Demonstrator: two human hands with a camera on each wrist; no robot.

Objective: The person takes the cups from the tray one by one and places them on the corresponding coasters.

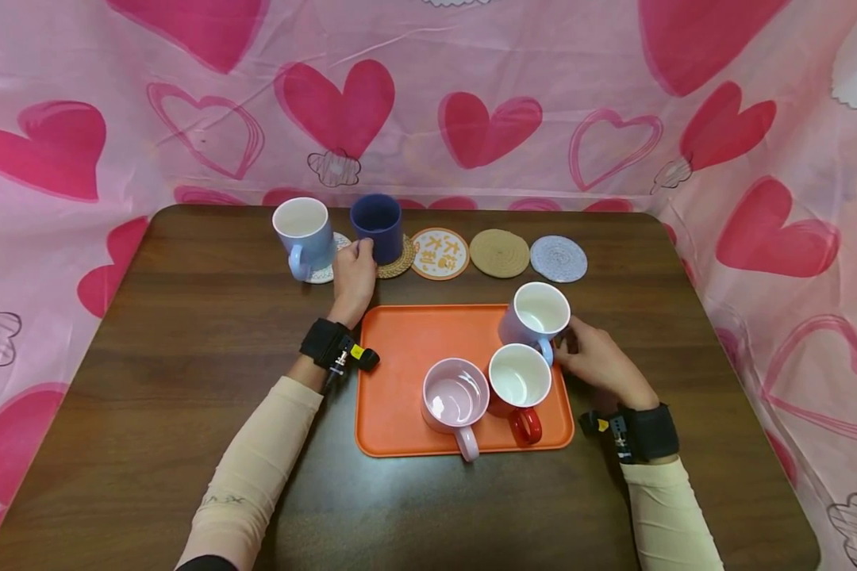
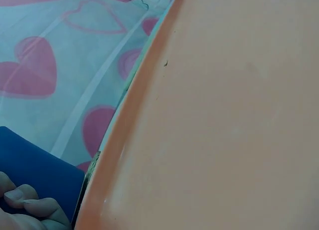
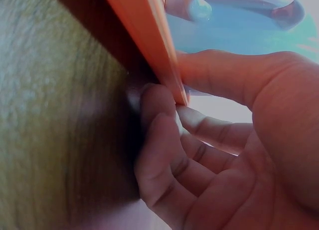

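My left hand (image 1: pixel 354 274) grips the dark blue mug (image 1: pixel 378 222) by its handle side; in the left wrist view curled fingers (image 2: pixel 30 202) lie against the mug's wall. That mug sits over a woven brown coaster (image 1: pixel 397 262). At the right edge of the orange tray (image 1: pixel 400 341), my right hand (image 1: pixel 603 361) pinches the rim, thumb above and curled fingers below, as the right wrist view shows. On the tray stand a pale lavender-blue mug (image 1: pixel 517 325), a white-lined mug with a red handle (image 1: pixel 526 426) and a pink mug (image 1: pixel 432 412).
A light blue mug (image 1: pixel 317 242) stands on a white patterned coaster (image 1: pixel 323 275) left of the dark blue one. Along the back lie an orange-rimmed coaster (image 1: pixel 439 254), a tan coaster (image 1: pixel 500 254) and a pale blue coaster (image 1: pixel 559 258). Heart-printed cloth (image 1: pixel 414 119) hangs behind the table.
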